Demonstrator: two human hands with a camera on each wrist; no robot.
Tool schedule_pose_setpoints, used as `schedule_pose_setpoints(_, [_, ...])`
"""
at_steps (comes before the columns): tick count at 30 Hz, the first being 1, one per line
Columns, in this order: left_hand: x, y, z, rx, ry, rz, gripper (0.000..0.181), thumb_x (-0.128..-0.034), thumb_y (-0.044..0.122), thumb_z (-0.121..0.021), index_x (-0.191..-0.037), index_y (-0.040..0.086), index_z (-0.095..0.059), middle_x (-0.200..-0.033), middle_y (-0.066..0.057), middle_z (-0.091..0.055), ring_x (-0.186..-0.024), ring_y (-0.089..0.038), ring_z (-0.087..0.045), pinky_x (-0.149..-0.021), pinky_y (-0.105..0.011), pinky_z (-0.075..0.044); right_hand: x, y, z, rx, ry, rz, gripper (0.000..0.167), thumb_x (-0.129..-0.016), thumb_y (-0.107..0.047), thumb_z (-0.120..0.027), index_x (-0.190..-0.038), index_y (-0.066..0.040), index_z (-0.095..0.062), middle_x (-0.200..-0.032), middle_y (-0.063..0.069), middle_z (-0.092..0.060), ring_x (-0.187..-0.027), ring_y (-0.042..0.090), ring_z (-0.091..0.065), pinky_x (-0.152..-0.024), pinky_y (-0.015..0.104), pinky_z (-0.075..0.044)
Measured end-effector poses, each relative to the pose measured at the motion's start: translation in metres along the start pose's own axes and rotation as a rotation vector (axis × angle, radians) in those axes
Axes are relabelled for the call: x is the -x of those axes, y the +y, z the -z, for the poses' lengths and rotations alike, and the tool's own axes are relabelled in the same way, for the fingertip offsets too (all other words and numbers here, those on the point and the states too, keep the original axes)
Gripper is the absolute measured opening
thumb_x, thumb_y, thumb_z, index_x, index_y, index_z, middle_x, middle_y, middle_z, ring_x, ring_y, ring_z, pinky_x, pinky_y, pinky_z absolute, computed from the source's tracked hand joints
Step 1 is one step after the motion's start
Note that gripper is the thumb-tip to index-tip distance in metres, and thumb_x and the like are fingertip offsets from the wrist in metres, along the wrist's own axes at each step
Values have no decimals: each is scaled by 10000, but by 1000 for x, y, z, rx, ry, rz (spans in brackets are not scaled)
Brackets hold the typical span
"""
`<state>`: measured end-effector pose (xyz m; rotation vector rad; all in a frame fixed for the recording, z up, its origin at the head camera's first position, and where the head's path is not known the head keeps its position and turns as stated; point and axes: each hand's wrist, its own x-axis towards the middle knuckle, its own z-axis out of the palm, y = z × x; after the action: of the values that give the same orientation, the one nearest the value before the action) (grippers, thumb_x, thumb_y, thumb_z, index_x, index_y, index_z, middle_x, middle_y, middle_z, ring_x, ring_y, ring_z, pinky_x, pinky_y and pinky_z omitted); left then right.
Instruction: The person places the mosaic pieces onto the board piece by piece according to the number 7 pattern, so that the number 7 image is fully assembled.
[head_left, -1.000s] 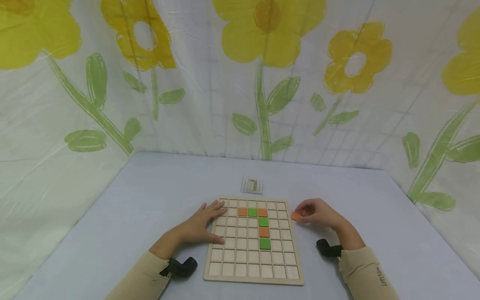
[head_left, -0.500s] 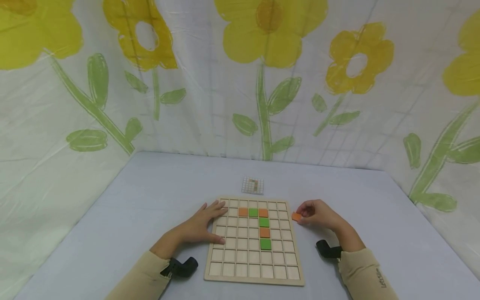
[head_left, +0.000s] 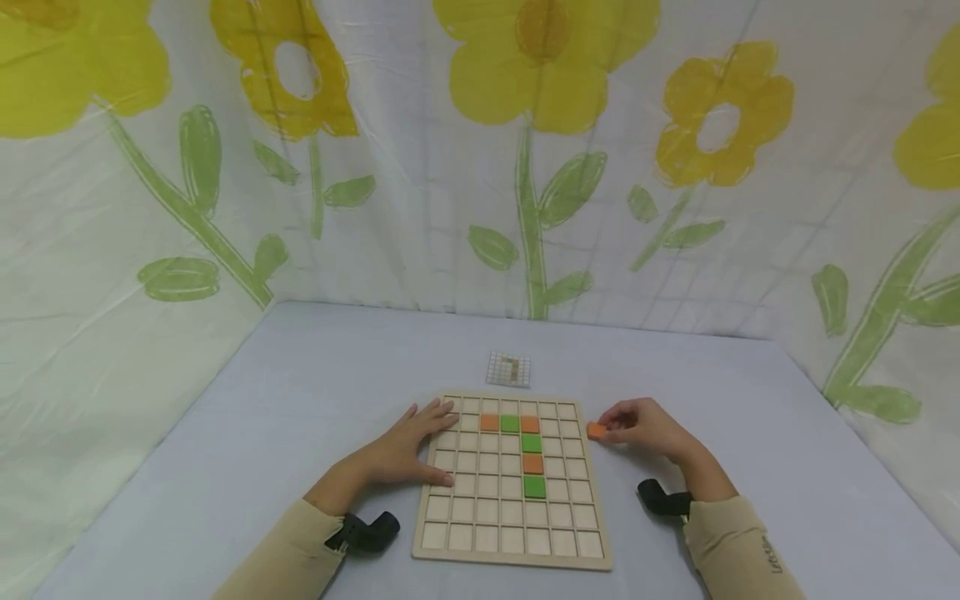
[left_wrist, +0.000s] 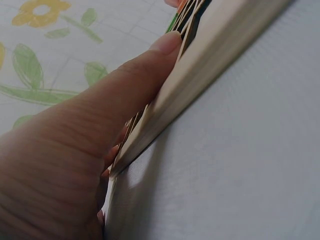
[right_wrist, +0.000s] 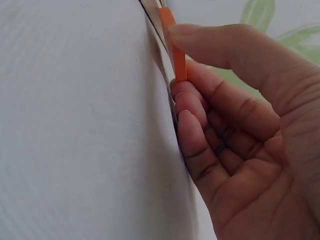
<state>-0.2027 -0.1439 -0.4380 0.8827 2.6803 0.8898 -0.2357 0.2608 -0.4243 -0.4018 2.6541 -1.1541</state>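
A wooden grid board [head_left: 474, 537] lies on the table, with orange and green square tiles set in some cells. Three tiles form a row near the far side, and a green tile [head_left: 535, 487] ends the column running toward me. My left hand [head_left: 408, 448] rests spread on the board's left edge; in the left wrist view the thumb [left_wrist: 145, 67] lies across the rim. To the right of the board, my right hand [head_left: 648, 429] pinches an orange tile [head_left: 597, 431]. The right wrist view shows that orange tile [right_wrist: 175, 47] between thumb and fingers, the other fingers curled below.
Behind the board lies a small card [head_left: 509, 370] printed with a grid pattern. The table [head_left: 315, 358] has a pale cover and meets a flower-printed curtain [head_left: 420, 250] at its far edge. A black wrist camera [head_left: 663, 498] sits on each forearm.
Both hands keep their places at the board and beside it, and the orange tile stays pinched in the right hand. The whole head view shifts slightly.
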Motion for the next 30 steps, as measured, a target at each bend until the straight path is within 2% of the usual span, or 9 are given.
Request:
schedule_pose_setpoints(2, [0,0,0,1,1,-3,930,-690,525,-751,-1429,106,-374,-1550,-80,-228,-1457,-283,-94,-1191,-504,0,3,-8,2,-3,-9,4,276,-765,-168,-758,-971,2,-687,-891,64,-675,-758,105,-568,-623,196,-491])
schedule_pose_setpoints(8, [0,-1,0,0,-1,-2,927,-690,520,-754,-1430,112,-374,-1551,-77,-225,-1458,-279,-94,-1192,-500,6,5,-13,3,2,-50,47,259,-758,-169,-764,-948,-7,-693,-884,71,-673,-743,85,-571,-630,193,-496])
schedule_pose_setpoints(9, [0,0,0,-2,-2,2,927,-689,521,-754,-1431,116,-373,-1552,-72,-224,-1458,-274,-93,-1193,-495,7,3,-10,2,5,-52,63,260,-754,-183,-769,-943,-21,-696,-887,62,-673,-745,78,-571,-636,190,-498])
schedule_pose_setpoints(17, [1,1,0,1,1,23,930,-682,519,-759,-1429,117,-377,-1552,-66,-226,-1459,-267,-96,-1196,-485,3,7,-38,-4,51,-83,223,218,-771,-177,-752,-932,-43,-691,-896,50,-676,-751,25,-564,-676,186,-511])
schedule_pose_setpoints(30, [1,2,1,-9,-1,10,926,-688,511,-759,-1431,116,-374,-1551,-69,-229,-1459,-268,-95,-1195,-489,3,24,-78,-20,80,-152,299,176,-787,-190,-742,-930,-101,-694,-934,17,-665,-769,18,-561,-712,252,-537])
